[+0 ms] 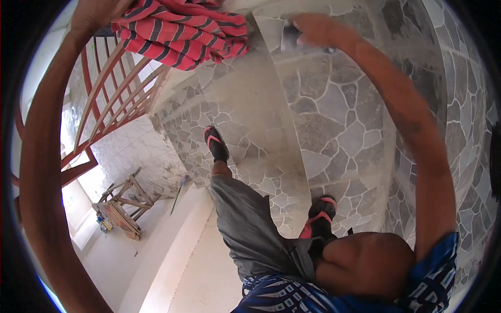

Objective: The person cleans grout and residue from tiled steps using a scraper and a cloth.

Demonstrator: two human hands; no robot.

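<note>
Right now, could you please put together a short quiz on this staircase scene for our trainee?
1. True or false: the left hand grips the red and dark striped cloth.
2. What does the right hand press against the step: A) a flat grey metal tool, B) a paintbrush, C) a hammer?
3. What stands on the floor below, beside the red metal railing?

Key
1. True; the cloth is bunched at that hand at the top of the view.
2. A; its exact type is hard to tell.
3. A rough wooden trestle, set under the stone-patterned stairs on which the person's pink-strapped sandals rest.
</note>
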